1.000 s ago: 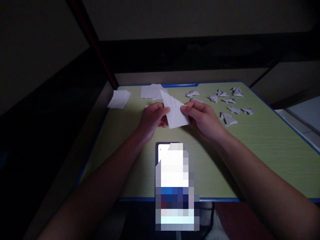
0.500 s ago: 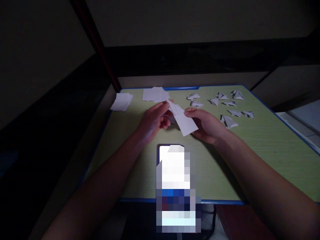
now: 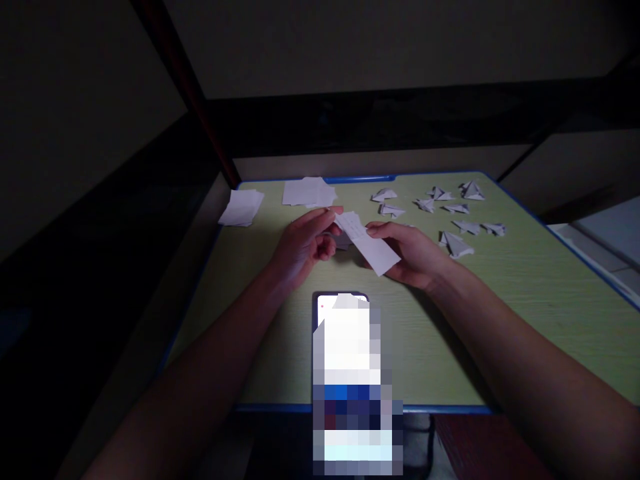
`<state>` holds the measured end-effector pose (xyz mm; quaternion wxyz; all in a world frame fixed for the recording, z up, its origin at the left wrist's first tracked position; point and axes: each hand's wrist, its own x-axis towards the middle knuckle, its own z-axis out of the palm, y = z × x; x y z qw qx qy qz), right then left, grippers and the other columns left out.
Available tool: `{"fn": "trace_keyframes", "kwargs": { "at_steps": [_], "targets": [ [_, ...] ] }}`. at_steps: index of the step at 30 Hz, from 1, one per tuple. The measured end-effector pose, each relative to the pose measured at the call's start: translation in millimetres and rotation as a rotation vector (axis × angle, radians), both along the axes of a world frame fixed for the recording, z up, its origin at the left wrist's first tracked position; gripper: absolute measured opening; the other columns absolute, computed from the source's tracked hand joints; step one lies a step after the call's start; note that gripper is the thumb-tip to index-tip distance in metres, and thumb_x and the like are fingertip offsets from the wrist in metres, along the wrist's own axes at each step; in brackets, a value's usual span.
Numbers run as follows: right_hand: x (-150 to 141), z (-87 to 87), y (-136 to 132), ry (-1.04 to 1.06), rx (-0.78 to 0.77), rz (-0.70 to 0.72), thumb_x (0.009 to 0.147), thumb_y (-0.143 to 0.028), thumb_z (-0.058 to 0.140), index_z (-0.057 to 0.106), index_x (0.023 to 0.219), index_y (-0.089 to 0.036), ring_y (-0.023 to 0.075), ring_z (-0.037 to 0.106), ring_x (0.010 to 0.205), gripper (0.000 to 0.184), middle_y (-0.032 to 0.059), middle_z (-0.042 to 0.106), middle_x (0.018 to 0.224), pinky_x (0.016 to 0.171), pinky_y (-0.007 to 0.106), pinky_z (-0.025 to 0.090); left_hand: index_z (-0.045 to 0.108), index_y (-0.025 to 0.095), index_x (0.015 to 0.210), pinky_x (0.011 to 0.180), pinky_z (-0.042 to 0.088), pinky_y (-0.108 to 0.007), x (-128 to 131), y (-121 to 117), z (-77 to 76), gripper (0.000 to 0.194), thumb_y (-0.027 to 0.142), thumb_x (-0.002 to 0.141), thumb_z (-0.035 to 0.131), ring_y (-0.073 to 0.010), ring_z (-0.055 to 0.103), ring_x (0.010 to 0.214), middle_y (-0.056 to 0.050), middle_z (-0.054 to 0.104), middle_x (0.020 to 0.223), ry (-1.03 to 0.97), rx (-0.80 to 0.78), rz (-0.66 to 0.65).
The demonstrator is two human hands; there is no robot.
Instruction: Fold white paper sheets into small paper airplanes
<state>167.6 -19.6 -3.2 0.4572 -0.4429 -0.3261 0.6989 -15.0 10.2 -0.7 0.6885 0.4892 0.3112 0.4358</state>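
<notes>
Here, pinching a folded paper (image 3: 374, 248) between left hand (image 3: 301, 245) and right hand (image 3: 419, 253), above the counter (image 3: 540, 313), left of small paper figures (image 3: 457, 209).

Quick count: nine folded papers (image 3: 457, 246), two paper stacks (image 3: 241, 208), one held paper (image 3: 376, 250), two hands (image 3: 300, 245), one phone (image 3: 346, 343), one table (image 3: 540, 287) lol

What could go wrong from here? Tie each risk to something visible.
Both the left hand and right hand grip the paper, so uneven pulling might skew or tear it. A folded piece beyond the right hand could get brushed aside. A lowered hand might bump the lit phone nearby.
</notes>
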Motion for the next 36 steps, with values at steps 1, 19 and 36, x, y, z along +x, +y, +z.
{"fn": "trace_keyframes", "kwargs": {
  "at_steps": [1,19,36],
  "targets": [
    [0.0,-0.1,0.1,0.003,0.0,0.002,0.064,-0.026,0.072,0.065,0.077,-0.017,0.0102,0.054,0.057,0.017,-0.0009,0.06,0.067,0.049,0.021,0.046,0.062,0.017,0.105,0.042,0.027,-0.019,0.0,0.4,-0.5,0.039,0.045,0.079,0.065,-0.0029,0.044,0.048,0.002,0.056,0.077,0.006,0.001,0.009],
    [0.0,-1.1,1.7,0.017,-0.016,-0.02,0.064,-0.024,0.072,0.067,0.077,-0.017,0.0108,0.055,0.059,0.015,0.0012,0.063,0.07,0.049,0.02,0.049,0.066,0.015,0.093,0.039,0.028,-0.017,0.5,4.6,-4.6,0.026,0.037,0.08,0.068,-0.0021,0.047,0.046,0.002,0.058,0.073,-0.072,-0.012,0.063],
    [2.7,-3.9,1.7,0.038,-0.005,-0.021,0.065,-0.024,0.075,0.067,0.078,-0.018,0.0096,0.054,0.06,0.017,-0.0004,0.063,0.07,0.051,0.021,0.047,0.063,0.014,0.095,0.039,0.029,-0.015,1.2,4.9,-3.5,0.027,0.035,0.079,0.068,-0.0019,0.049,0.046,0.002,0.059,0.075,-0.079,-0.024,0.082]
  ]
}}
